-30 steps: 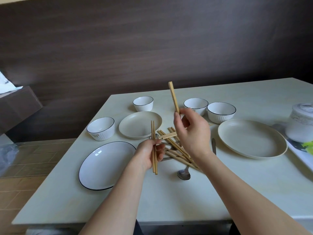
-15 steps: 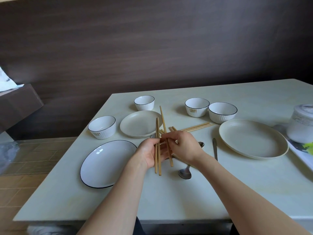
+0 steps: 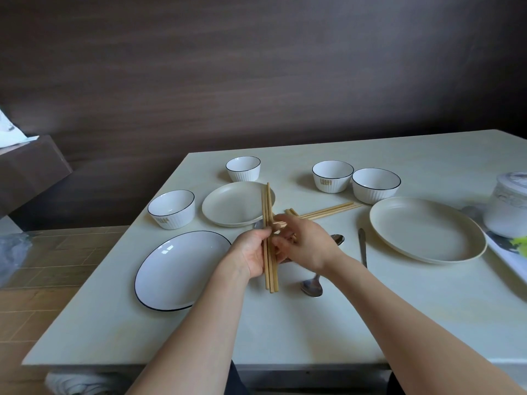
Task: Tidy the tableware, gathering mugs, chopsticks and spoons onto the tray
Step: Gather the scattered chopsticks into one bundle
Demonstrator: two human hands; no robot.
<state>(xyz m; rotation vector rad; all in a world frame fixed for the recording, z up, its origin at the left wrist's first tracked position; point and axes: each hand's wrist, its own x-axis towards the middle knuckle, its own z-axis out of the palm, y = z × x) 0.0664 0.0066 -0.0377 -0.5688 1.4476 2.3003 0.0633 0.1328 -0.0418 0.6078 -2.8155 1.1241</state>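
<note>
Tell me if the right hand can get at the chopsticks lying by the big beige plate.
Probably yes: the loose chopsticks lie bare on the table just beyond the right hand, with nothing on them.

Four bowls (image 3: pixel 243 167), three plates (image 3: pixel 238 203), spoons (image 3: pixel 311 285).

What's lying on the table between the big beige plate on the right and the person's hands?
In the head view, a metal utensil handle lies there, and nearer the right hand the bowl of a spoon. The big beige plate touches neither.
</note>
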